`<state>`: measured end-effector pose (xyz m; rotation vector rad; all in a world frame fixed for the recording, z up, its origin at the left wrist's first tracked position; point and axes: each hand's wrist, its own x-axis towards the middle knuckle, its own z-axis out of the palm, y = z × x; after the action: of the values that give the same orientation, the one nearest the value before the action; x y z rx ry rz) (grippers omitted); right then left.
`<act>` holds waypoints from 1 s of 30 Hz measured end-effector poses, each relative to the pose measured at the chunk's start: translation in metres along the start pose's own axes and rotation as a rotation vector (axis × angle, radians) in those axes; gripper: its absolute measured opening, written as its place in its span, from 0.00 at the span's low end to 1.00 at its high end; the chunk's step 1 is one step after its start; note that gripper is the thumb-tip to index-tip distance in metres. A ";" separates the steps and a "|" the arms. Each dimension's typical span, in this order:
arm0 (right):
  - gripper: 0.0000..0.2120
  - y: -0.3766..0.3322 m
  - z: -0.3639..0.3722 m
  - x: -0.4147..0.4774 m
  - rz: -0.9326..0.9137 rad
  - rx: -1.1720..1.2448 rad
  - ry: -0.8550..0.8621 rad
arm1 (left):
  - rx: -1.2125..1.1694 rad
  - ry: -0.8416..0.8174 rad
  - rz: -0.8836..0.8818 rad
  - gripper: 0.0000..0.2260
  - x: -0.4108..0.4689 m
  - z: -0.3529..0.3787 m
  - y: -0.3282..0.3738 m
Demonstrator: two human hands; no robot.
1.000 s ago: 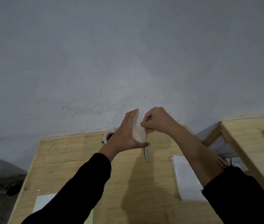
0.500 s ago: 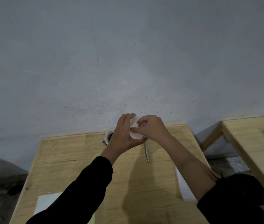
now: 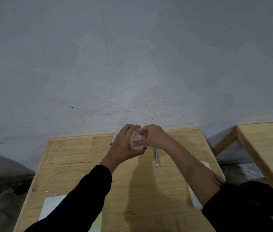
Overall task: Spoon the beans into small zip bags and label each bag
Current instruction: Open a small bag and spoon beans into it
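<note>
Head view: a person holds a small clear zip bag [image 3: 136, 139] in the air over the far edge of a wooden table [image 3: 75, 164]. The left hand [image 3: 124, 146] curls around the bag from the left, thumb underneath. The right hand [image 3: 154, 136] pinches the bag's right edge between thumb and fingers. A spoon [image 3: 157, 156] lies on the table just below the right wrist, its long axis pointing towards the person, so the right hand is nearer. No beans are visible.
</note>
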<state>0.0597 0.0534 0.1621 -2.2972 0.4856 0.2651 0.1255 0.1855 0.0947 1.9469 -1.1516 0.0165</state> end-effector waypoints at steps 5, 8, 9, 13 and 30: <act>0.29 0.002 0.012 0.007 0.002 0.045 0.022 | 0.026 -0.005 0.018 0.31 -0.005 -0.008 -0.012; 0.18 0.006 0.014 0.014 -0.030 0.284 0.015 | 0.015 0.023 -0.090 0.34 -0.007 -0.017 -0.023; 0.12 0.009 0.013 0.016 -0.042 0.381 0.036 | 0.019 0.047 -0.130 0.34 -0.009 -0.022 -0.028; 0.05 0.049 0.021 0.027 -0.003 0.531 0.260 | 0.079 0.093 -0.237 0.36 -0.014 -0.042 -0.053; 0.05 0.149 0.114 0.070 0.425 0.110 0.538 | 0.156 0.126 -0.320 0.35 -0.032 -0.025 -0.104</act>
<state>0.0560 0.0221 -0.0356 -2.1233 1.2314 -0.1850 0.1924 0.2472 0.0294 2.2161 -0.7674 0.0592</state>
